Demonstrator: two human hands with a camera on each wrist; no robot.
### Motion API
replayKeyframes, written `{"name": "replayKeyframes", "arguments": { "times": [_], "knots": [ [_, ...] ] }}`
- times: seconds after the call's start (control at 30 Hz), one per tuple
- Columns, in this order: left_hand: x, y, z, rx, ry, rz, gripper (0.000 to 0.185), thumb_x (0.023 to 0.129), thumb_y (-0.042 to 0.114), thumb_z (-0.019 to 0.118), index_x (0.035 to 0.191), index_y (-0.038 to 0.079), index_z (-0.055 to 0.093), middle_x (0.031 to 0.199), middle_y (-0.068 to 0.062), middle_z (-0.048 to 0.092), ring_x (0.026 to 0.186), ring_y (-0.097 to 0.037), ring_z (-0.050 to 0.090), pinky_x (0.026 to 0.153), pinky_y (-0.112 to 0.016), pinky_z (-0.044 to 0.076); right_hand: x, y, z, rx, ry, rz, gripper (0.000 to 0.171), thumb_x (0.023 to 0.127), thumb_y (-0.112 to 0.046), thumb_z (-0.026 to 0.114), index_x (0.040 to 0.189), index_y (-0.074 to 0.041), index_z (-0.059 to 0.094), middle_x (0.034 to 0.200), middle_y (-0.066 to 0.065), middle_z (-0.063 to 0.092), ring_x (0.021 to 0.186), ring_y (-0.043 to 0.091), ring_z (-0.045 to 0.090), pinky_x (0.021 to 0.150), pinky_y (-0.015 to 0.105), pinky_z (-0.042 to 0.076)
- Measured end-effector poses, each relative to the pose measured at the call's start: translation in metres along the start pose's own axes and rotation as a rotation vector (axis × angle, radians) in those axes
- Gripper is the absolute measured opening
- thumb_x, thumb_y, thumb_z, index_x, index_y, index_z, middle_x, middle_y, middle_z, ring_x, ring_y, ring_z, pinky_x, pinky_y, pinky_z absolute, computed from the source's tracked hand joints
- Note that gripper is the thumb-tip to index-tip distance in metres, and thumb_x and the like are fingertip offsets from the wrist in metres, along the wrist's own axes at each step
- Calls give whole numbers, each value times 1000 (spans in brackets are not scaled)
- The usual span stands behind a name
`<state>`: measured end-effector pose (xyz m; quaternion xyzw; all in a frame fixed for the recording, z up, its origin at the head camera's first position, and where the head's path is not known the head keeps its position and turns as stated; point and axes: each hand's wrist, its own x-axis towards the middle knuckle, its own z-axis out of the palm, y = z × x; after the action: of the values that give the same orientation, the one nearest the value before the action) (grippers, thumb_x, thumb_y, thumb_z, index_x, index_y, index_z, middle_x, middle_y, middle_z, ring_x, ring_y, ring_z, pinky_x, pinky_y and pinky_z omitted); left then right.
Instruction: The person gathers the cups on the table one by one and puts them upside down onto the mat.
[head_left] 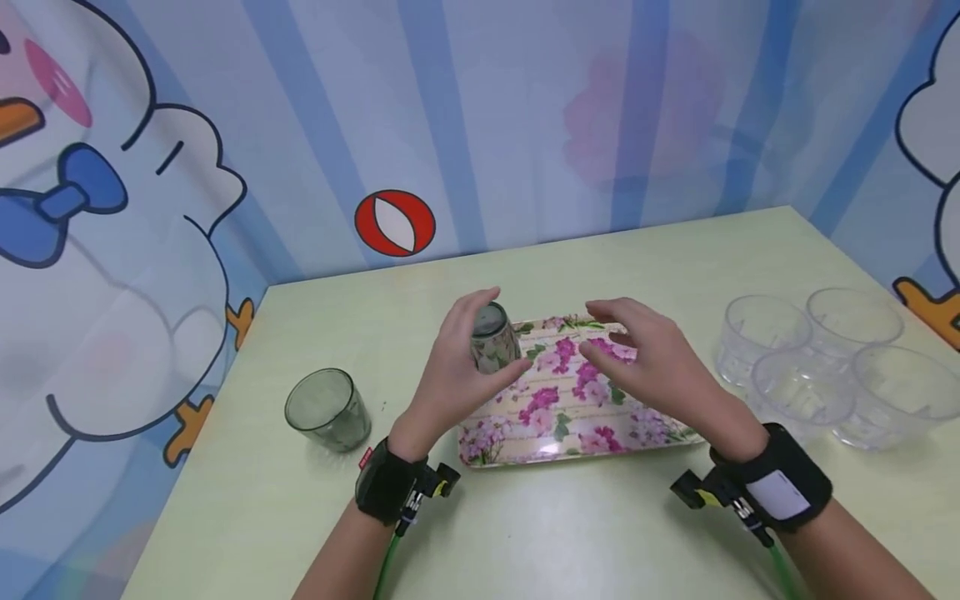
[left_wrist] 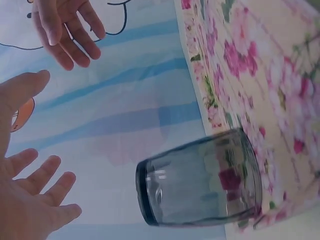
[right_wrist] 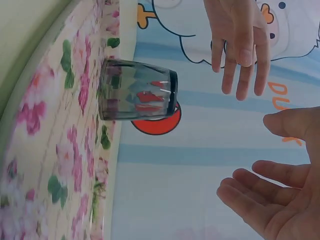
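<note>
Head view has us looking down at a pale green desk [head_left: 525,533] with a floral tray [head_left: 570,417] in the middle. A smoky glass [head_left: 492,337] stands on the tray's far left corner, mouth up as far as the wrist views show. Our left hand [head_left: 457,367] hovers right beside it, fingers [left_wrist: 47,182] spread and relaxed, not gripping anything; both wrist views show clear space between palm and glass. Our right hand [head_left: 648,358] floats over the tray just right of the glass, fingers [right_wrist: 260,187] loose and open too, holding nothing. A second smoky glass [head_left: 327,410] sits on the desk left of the tray. Four clear cups [head_left: 813,362] are bunched together off to the right, well apart from the tray.
</note>
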<state>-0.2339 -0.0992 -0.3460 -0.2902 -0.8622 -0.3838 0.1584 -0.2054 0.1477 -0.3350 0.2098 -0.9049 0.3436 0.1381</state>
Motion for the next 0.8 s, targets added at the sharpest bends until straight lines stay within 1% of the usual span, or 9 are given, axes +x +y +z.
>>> {"name": "replayKeyframes", "arguments": {
  "times": [0.07,0.2,0.37,0.5,0.63,0.67,0.8],
  "knots": [
    [-1,4,2,5,-8,15,84,78,31,79,146,11,35,147,-7,41,137,-22,41,113,-45,41,-6,0,-5,-5,7,-3,48,92,-23,64,134,-4,51,130,16,58,123,33,55,94,46,55],
    [-2,12,7,-15,-33,30,82,80,32,77,146,13,35,149,-6,41,140,-20,38,115,-41,39,-19,0,-17,-45,28,-3,47,92,-24,63,135,-7,51,129,15,59,120,33,57,91,47,56],
    [0,23,14,-67,-62,53,80,80,31,77,146,14,35,149,-4,42,140,-18,38,115,-40,39,-39,5,-32,-100,79,16,47,90,-22,66,133,-6,53,126,16,60,115,33,59,85,46,57],
    [2,29,21,-101,-89,48,80,79,30,78,145,15,36,148,-1,42,139,-16,40,114,-40,40,-55,13,-41,-127,109,67,48,88,-21,68,131,-5,54,124,16,61,113,32,59,83,47,57],
    [2,34,27,-120,-122,56,80,79,30,78,146,16,36,148,-2,43,137,-16,42,113,-39,42,-71,20,-49,-144,135,130,50,87,-21,70,130,-4,54,123,19,61,111,35,59,82,49,55],
    [3,35,29,-121,-131,59,80,80,31,77,146,16,35,147,-2,43,137,-16,43,113,-39,42,-74,21,-51,-150,140,148,50,87,-22,71,130,-4,54,123,19,61,110,35,59,80,45,56],
    [4,40,37,-131,-169,65,79,81,33,76,146,19,34,148,1,43,137,-14,43,113,-38,42,-86,24,-56,-164,154,214,50,88,-25,69,130,-2,54,124,21,60,110,37,59,79,45,55]
  ]
}}
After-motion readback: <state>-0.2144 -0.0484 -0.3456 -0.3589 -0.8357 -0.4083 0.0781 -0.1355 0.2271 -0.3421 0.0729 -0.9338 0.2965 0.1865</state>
